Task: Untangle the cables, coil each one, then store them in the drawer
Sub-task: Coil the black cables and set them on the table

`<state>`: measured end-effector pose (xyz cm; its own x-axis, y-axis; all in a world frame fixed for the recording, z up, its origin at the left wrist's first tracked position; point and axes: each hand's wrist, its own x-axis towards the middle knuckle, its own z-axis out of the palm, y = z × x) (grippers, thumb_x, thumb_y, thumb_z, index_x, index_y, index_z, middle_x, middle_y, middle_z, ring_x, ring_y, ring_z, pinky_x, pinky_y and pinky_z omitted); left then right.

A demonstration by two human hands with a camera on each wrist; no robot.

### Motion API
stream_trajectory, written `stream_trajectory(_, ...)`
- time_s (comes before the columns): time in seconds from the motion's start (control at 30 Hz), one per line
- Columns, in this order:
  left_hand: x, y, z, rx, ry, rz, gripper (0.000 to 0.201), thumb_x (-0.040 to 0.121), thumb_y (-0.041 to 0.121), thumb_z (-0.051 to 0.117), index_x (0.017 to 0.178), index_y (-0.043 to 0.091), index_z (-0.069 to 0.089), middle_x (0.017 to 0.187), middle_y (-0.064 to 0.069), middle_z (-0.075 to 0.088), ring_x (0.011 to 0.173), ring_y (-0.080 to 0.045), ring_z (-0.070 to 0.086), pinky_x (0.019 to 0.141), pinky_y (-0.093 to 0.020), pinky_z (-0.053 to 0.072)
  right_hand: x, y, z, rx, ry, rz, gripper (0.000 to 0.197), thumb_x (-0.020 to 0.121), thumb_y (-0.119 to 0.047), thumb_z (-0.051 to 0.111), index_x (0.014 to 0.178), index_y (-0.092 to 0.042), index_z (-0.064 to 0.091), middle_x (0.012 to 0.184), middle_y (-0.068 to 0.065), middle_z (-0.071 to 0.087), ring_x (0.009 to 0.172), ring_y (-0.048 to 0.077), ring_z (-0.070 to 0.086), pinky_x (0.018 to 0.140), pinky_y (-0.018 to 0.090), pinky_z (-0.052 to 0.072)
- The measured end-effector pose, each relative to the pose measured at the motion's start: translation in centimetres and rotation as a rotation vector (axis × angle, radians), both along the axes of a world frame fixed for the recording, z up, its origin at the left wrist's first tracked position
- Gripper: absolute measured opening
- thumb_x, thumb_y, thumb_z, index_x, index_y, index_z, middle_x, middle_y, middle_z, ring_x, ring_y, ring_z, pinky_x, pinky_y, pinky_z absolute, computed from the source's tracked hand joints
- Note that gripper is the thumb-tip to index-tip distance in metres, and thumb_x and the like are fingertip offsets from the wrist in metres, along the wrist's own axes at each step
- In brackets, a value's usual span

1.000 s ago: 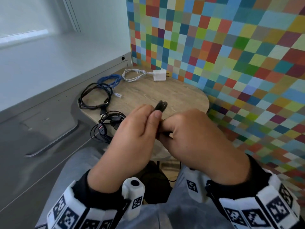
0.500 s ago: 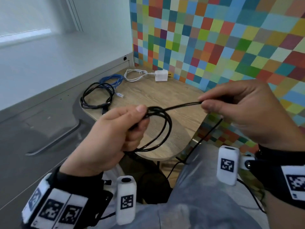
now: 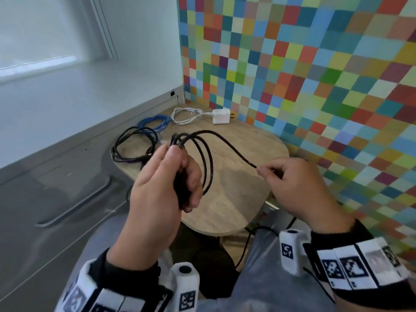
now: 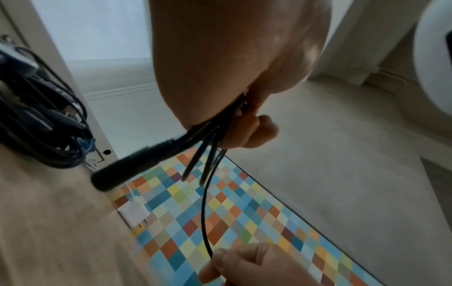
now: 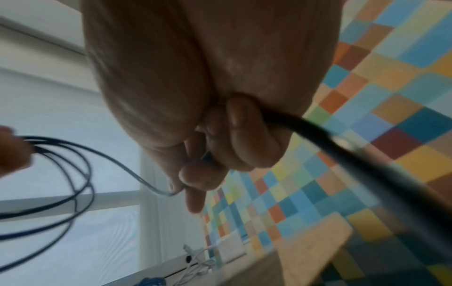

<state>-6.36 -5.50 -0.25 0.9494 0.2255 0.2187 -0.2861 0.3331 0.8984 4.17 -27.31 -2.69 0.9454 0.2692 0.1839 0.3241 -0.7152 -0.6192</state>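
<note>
A thin black cable (image 3: 208,163) hangs in loops over the small wooden table (image 3: 234,194). My left hand (image 3: 175,176) grips the gathered loops, with the thumb pressing them near the top. A free strand arcs right to my right hand (image 3: 281,174), which pinches it between thumb and fingers. From the right hand the cable's tail drops past the table edge toward my lap. The left wrist view shows the cable bundle (image 4: 208,139) leaving my left hand (image 4: 244,120) beside a thick black plug end (image 4: 137,164). In the right wrist view my right hand (image 5: 215,154) holds the strand (image 5: 132,170).
On the table's far side lie a coiled black cable (image 3: 135,145), a blue cable (image 3: 155,122) and a white charger with its cord (image 3: 219,116). A grey cabinet with a drawer handle (image 3: 74,206) stands at the left. A multicoloured checked wall rises behind and to the right.
My hands first pulled apart, stretching the strand taut. Now the right hand has come lower and nearer, the strand arcs slack, and the left hand holds the loops more upright.
</note>
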Motion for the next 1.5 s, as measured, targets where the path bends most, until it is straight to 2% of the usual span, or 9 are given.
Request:
stream_trajectory(0.17, 0.3, -1.1, -1.0, 0.320, -0.005, 0.076, 0.032, 0.101, 0.032, 0.044, 0.081, 0.036, 0.069, 0.090, -0.009, 0.076, 0.088, -0.029, 0.074, 0.076, -0.041, 0.059, -2.4, 2.7, 1.7, -0.290, 0.046, 0.200, 0.030, 0.101, -0.018, 0.055, 0.075, -0.024, 0.070, 0.071, -0.005, 0.065, 0.064, 0.008, 0.059, 0.055, 0.019, 0.043)
stream_trajectory(0.27, 0.2, -1.6, -1.6, 0.564, -0.002, 0.103, 0.026, 0.101, 0.045, 0.044, 0.102, 0.039, 0.069, 0.105, 0.000, 0.076, 0.104, -0.020, 0.071, 0.096, -0.049, 0.055, -3.9, 4.4, 2.0, -0.467, 0.055, 0.359, 0.025, 0.096, -0.010, 0.054, 0.105, -0.025, 0.072, 0.095, -0.002, 0.055, 0.080, 0.015, 0.058, 0.069, 0.027, 0.047)
stream_trajectory(0.4, -0.1, -2.1, -1.2, 0.859, 0.021, 0.080, 0.030, 0.102, 0.039, 0.040, 0.109, 0.025, 0.066, 0.105, 0.020, 0.073, 0.099, 0.004, 0.067, 0.083, -0.016, 0.050, -5.9, 5.7, 2.5, -0.409, -0.050, 0.491, 0.024, 0.096, -0.016, 0.059, 0.117, -0.022, 0.068, 0.109, 0.002, 0.063, 0.081, 0.018, 0.061, 0.070, 0.028, 0.050)
stream_trajectory(0.6, -0.3, -1.7, -0.3, 1.018, -0.010, 0.108, 0.024, 0.102, 0.046, 0.035, 0.082, 0.033, 0.039, 0.078, 0.029, 0.063, 0.067, 0.000, 0.058, 0.057, -0.020, 0.040, -6.9, 4.6, 4.1, -0.048, 0.007, 0.432, 0.022, 0.091, -0.014, 0.071, 0.074, -0.029, 0.070, 0.068, -0.009, 0.067, 0.064, 0.011, 0.064, 0.054, 0.016, 0.045)
stream_trajectory(0.8, -0.4, -1.3, -0.5, 1.119, -0.074, 0.195, 0.025, 0.106, 0.041, 0.033, 0.083, 0.032, 0.032, 0.056, 0.008, 0.047, 0.053, -0.014, 0.048, 0.048, -0.028, 0.035, -6.6, 3.0, 5.2, 0.229, 0.326, 0.427, 0.021, 0.084, -0.014, 0.083, 0.093, -0.032, 0.077, 0.082, -0.005, 0.076, 0.071, 0.018, 0.073, 0.065, 0.037, 0.063)
stream_trajectory(1.0, -0.6, -1.2, -0.6, 1.104, -0.088, 0.098, 0.024, 0.104, 0.043, 0.038, 0.090, 0.024, 0.042, 0.065, 0.005, 0.062, 0.055, -0.014, 0.059, 0.052, -0.044, 0.046, -6.6, 2.8, 5.6, 0.414, 0.336, 0.402, 0.016, 0.086, -0.004, 0.079, 0.081, -0.019, 0.079, 0.077, 0.000, 0.078, 0.063, 0.010, 0.071, 0.057, 0.023, 0.056)
stream_trajectory(1.23, -0.6, 0.0, -0.4, 0.936, 0.005, 0.089, 0.039, 0.095, 0.055, 0.045, 0.076, 0.025, 0.061, 0.058, 0.001, 0.055, 0.051, -0.011, 0.050, 0.049, -0.036, 0.041, -6.4, 2.3, 5.8, 0.438, 0.346, 0.384, 0.024, 0.082, -0.006, 0.082, 0.088, -0.027, 0.070, 0.082, 0.001, 0.079, 0.066, 0.023, 0.072, 0.060, 0.037, 0.061)
stream_trajectory(1.37, -0.7, 1.7, -0.2, 0.892, 0.113, 0.117, 0.051, 0.095, 0.053, 0.048, 0.062, 0.019, 0.066, 0.043, 0.009, 0.040, 0.040, -0.006, 0.037, 0.044, -0.021, 0.032, -4.9, 0.4, 6.5, 0.363, 0.066, 0.287, 0.010, 0.075, -0.021, 0.085, 0.079, -0.029, 0.080, 0.080, -0.008, 0.078, 0.074, 0.012, 0.074, 0.069, 0.025, 0.060)
stream_trajectory(1.5, -0.5, 2.0, -0.1, 0.392, 0.247, -0.178, 0.048, 0.086, 0.053, 0.056, 0.056, 0.015, 0.052, 0.049, 0.009, 0.033, 0.043, -0.009, 0.025, 0.044, -0.020, 0.022, -3.9, -0.4, 6.7, 0.448, -0.071, 0.227, 0.010, 0.070, -0.031, 0.083, 0.078, -0.026, 0.080, 0.076, -0.008, 0.077, 0.071, 0.011, 0.072, 0.067, 0.020, 0.058)
